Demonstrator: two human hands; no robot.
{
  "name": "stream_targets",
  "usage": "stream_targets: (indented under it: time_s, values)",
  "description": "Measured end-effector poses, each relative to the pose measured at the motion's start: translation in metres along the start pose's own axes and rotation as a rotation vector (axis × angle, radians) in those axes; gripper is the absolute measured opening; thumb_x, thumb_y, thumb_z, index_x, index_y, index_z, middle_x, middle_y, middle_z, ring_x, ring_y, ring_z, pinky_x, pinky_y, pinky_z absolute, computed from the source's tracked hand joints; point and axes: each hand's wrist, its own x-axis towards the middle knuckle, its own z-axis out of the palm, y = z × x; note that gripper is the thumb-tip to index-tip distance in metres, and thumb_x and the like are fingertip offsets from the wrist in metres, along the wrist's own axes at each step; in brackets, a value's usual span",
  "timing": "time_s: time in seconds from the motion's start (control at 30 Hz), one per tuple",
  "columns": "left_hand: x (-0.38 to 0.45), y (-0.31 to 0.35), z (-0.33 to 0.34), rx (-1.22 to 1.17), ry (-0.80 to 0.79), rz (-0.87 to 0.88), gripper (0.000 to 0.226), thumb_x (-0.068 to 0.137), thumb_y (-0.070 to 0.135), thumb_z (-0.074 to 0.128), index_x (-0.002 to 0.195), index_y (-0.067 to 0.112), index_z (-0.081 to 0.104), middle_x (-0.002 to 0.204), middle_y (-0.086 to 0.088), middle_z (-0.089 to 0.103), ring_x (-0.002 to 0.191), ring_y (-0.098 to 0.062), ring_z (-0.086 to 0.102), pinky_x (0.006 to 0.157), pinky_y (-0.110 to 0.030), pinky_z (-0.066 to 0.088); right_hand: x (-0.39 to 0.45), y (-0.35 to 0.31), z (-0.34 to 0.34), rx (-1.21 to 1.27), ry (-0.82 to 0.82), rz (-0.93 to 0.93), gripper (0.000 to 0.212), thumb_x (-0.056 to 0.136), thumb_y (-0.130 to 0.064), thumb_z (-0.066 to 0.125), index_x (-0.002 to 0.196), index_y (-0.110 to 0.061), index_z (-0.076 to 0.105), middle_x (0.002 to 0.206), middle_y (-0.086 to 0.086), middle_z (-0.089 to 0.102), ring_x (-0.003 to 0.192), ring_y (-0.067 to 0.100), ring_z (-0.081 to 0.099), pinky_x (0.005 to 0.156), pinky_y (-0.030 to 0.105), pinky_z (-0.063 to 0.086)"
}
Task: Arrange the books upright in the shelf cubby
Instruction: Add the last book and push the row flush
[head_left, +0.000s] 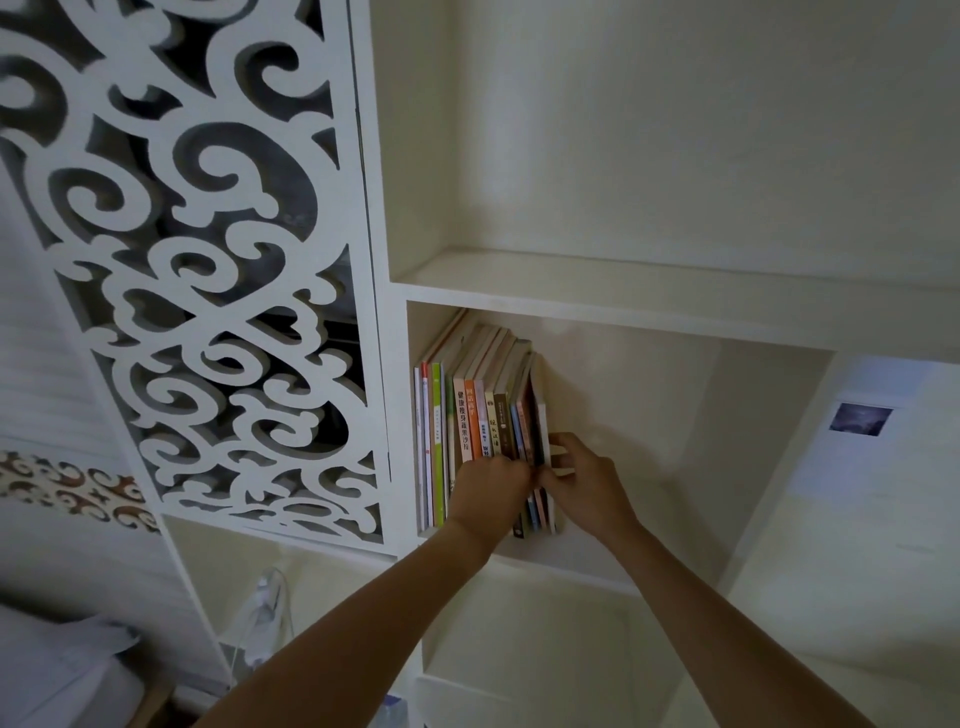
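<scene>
Both hands work the books (480, 415) packed upright at the shelf cubby's (623, 564) left wall, left hand (491, 480) bracing spines, right hand (582, 480) pinching the end volume — best squared gently, flush, so nothing topples.

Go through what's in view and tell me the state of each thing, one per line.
books: standing upright, packed at the cubby's left side
cubby: right part unfilled
left hand: curled on the book spines
right hand: pinching the rightmost books
upper shelf: nothing visible on it
</scene>
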Motion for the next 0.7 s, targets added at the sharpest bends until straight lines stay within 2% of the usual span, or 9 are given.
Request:
stream_targets:
  time_s: [0.17,0.27,0.3,0.37,0.47,0.5,0.53,0.6,0.7]
  values:
    - [-0.003,0.002,-0.001,-0.006,-0.011,-0.012,0.02,0.099,0.03,0.063,0.09,0.016,0.075,0.076,-0.004,0.075,0.063,-0.022,0.073,0.057,-0.031,0.057,-0.002,-0.002,0.001,0.0,-0.025,0.017,0.041,0.093,-0.032,0.069,0.132,-0.031,0.059,0.105,-0.009,0.071,0.085,0.004,0.07,0.072,0.011,0.054]
    - [-0.001,0.001,-0.008,-0.046,-0.013,-0.017,0.024,0.1,0.034,0.062,0.088,0.016,0.073,0.076,-0.004,0.074,0.065,-0.023,0.074,0.059,-0.033,0.06,-0.003,-0.002,-0.001,-0.052,0.082,-0.008,0.021,0.093,-0.021,0.063,0.113,-0.024,0.066,0.088,-0.007,0.072,0.072,0.007,0.069,0.063,0.019,0.053]
    - [-0.001,0.001,-0.013,-0.041,0.031,0.002,0.019,0.094,0.031,0.071,0.082,0.016,0.072,0.07,-0.003,0.073,0.058,-0.021,0.072,0.053,-0.031,0.059,-0.003,0.0,-0.001,-0.082,0.158,-0.028,0.013,0.093,-0.017,0.061,0.105,-0.018,0.067,0.081,-0.003,0.071,0.066,0.012,0.066,0.059,0.022,0.05]
    - [0.0,0.002,-0.018,-0.053,0.242,0.063,0.018,0.082,0.024,0.084,0.076,0.017,0.069,0.064,-0.001,0.069,0.051,-0.017,0.068,0.046,-0.027,0.055,-0.003,0.002,-0.002,-0.156,0.333,-0.052,0.008,0.094,-0.012,0.058,0.095,-0.009,0.065,0.076,0.001,0.066,0.06,0.016,0.059,0.052,0.018,0.04]
    - [0.005,0.01,-0.024,-0.061,0.45,0.083,0.016,0.086,0.015,0.074,0.098,0.012,0.064,0.09,-0.008,0.07,0.077,-0.022,0.067,0.067,-0.032,0.055,0.0,-0.002,-0.004,-0.211,0.545,-0.034,0.011,0.093,-0.004,0.052,0.093,-0.005,0.063,0.076,0.005,0.059,0.063,0.022,0.054,0.052,0.024,0.033]
    - [0.007,0.015,-0.028,-0.122,0.452,0.085,0.018,0.086,0.012,0.07,0.102,0.009,0.062,0.09,-0.01,0.068,0.076,-0.023,0.065,0.066,-0.032,0.054,0.0,-0.006,-0.005,-0.208,0.602,-0.025,0.013,0.092,-0.001,0.052,0.096,-0.003,0.064,0.076,0.005,0.057,0.065,0.024,0.052,0.055,0.027,0.032]
    - [0.008,0.022,-0.032,-0.205,0.406,0.067,0.019,0.089,0.013,0.066,0.107,0.006,0.06,0.086,-0.009,0.066,0.07,-0.023,0.063,0.061,-0.031,0.054,0.001,-0.009,-0.007,-0.183,0.663,-0.007,0.015,0.092,0.001,0.051,0.097,0.0,0.065,0.076,0.006,0.055,0.067,0.025,0.051,0.06,0.029,0.033]
    - [0.007,0.035,-0.041,-0.451,0.197,-0.065,0.029,0.101,0.025,0.05,0.116,0.002,0.058,0.078,-0.008,0.063,0.062,-0.022,0.064,0.054,-0.031,0.054,0.002,-0.014,-0.014,-0.044,0.8,0.064,0.015,0.091,0.002,0.048,0.089,0.004,0.063,0.075,0.009,0.054,0.067,0.028,0.05,0.063,0.031,0.032]
    - [0.008,0.045,-0.044,-1.017,-0.18,-0.579,0.045,0.108,0.038,0.036,0.104,-0.001,0.059,0.093,-0.02,0.071,0.071,-0.03,0.068,0.06,-0.036,0.058,0.002,-0.013,-0.025,0.243,0.907,0.245,0.018,0.095,0.002,0.043,0.085,0.006,0.058,0.078,0.016,0.057,0.071,0.031,0.051,0.063,0.033,0.032]
